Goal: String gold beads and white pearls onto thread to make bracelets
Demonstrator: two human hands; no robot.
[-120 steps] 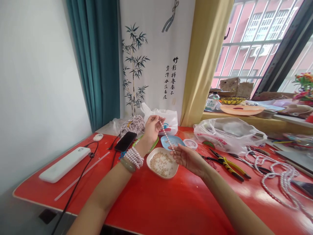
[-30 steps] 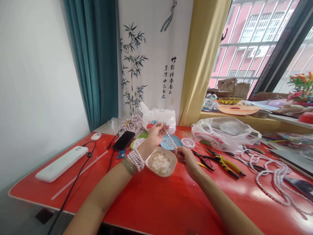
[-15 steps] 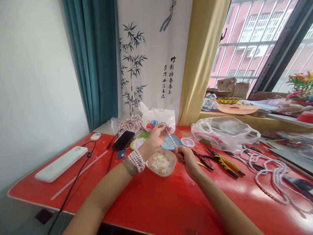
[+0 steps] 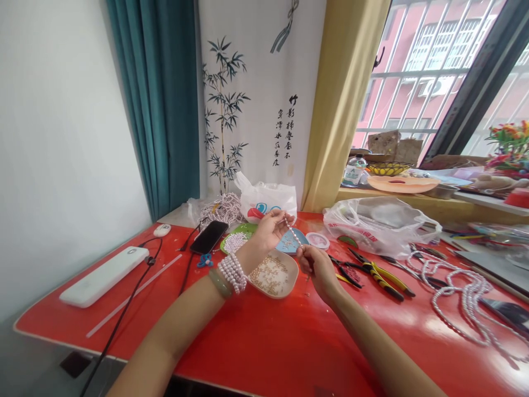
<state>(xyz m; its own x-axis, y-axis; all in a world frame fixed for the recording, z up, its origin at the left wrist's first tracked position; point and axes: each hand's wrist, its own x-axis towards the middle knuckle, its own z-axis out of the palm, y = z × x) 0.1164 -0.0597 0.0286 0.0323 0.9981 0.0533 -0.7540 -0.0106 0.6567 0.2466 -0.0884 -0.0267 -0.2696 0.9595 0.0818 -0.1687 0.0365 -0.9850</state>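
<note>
Between my hands runs a short bead string (image 4: 293, 233) of pale, pearly beads. My left hand (image 4: 273, 229) pinches its upper end, while my right hand (image 4: 316, 264) grips the lower end with closed fingers. Around my left wrist sit a coiled pearl bracelet (image 4: 232, 273) and a greenish bangle (image 4: 220, 284). Just below the hands lies a cream dish (image 4: 285, 286) holding small gold-coloured beads. Behind it are a blue dish (image 4: 303, 239) with a few small pieces and a green dish (image 4: 248, 227) with white beads, both partly covered by my left hand.
Pliers with yellow-black handles (image 4: 386, 281) and bead strands (image 4: 463, 286) lie on the right. On the left are a phone (image 4: 209, 237), a white power bank (image 4: 105, 275) and a cable. Plastic bags (image 4: 378, 223) and a bead heap (image 4: 225, 209) stand at the back.
My left hand has shifted slightly right and down, toward my right hand. The stretch of bead string showing between them is shorter.
</note>
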